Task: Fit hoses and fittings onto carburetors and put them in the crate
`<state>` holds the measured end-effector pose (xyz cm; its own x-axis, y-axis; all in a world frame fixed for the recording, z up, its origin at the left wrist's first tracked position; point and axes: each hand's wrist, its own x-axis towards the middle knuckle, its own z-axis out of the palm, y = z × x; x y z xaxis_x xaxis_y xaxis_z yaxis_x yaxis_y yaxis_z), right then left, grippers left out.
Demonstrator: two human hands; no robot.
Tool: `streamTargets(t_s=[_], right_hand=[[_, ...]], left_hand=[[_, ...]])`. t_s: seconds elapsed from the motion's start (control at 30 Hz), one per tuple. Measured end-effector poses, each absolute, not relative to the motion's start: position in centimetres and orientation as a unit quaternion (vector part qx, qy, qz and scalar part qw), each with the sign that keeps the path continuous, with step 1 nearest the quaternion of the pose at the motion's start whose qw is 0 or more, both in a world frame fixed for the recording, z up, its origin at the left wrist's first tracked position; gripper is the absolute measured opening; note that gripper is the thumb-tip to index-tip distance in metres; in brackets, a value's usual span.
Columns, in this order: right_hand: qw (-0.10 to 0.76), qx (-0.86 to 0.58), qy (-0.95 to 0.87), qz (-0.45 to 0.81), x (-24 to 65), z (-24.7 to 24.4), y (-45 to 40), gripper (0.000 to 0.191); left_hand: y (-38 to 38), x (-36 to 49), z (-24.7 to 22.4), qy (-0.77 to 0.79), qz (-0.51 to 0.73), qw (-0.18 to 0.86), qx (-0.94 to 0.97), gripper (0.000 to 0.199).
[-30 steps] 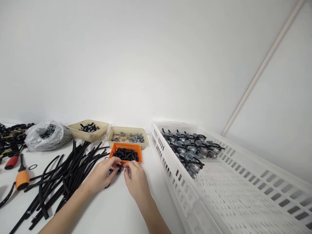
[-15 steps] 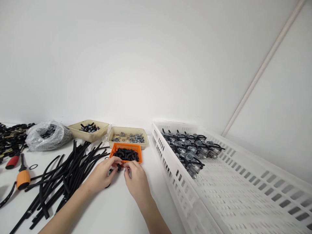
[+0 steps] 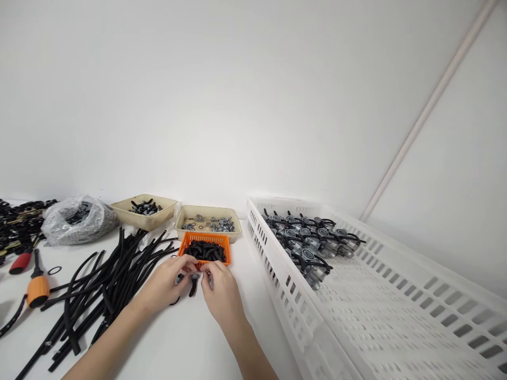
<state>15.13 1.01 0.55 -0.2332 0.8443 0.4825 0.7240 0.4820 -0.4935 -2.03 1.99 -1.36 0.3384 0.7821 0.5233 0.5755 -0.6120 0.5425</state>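
Observation:
Just in front of the orange basket (image 3: 225, 244), my left hand (image 3: 168, 282) and my right hand (image 3: 222, 290) work close together, fingertips bent into pinches. Between them is a small grey part, mostly hidden by the fingers, with a short black hose piece (image 3: 193, 287) pointing down towards me. Both hands seem to grip this part; exactly where each fingertip sits is hidden. Short curved black hose pieces (image 3: 206, 251) fill the basket. A black ring lies partly hidden beneath my left hand.
Long black hoses (image 3: 106, 285) lie at left, near an orange-handled screwdriver (image 3: 38, 290) and a plastic bag of parts (image 3: 79, 219). Behind stand two beige trays (image 3: 134, 217) of metal fittings. At right, a large white crate (image 3: 277, 285) holds rows of clear-and-grey assemblies (image 3: 307, 240).
The black hose piece between my hands has swung from close to the fingertips to pointing down towards me. My hands have barely moved.

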Motion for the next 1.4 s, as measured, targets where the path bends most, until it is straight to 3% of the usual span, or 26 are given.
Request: streamTargets(t_s=[0.53, 0.83, 1.4], right_hand=[[0.366, -0.509, -0.775, 0.082, 15.12, 0.47, 1.11, 0.021], [0.371, -0.515, -0.77, 0.074, 15.18, 0.47, 1.17, 0.022], [0.391, -0.532, -0.749, 0.062, 15.31, 0.62, 1.33, 0.02]], left_hand=[[2.03, -2.07, -1.58, 0.429, 0.345, 0.117, 0.827, 0.033], [2.21, -2.11, -1.76, 0.461, 0.31, 0.079, 0.827, 0.028], [1.96, -1.92, -1.25, 0.444, 0.365, 0.144, 0.805, 0.014]])
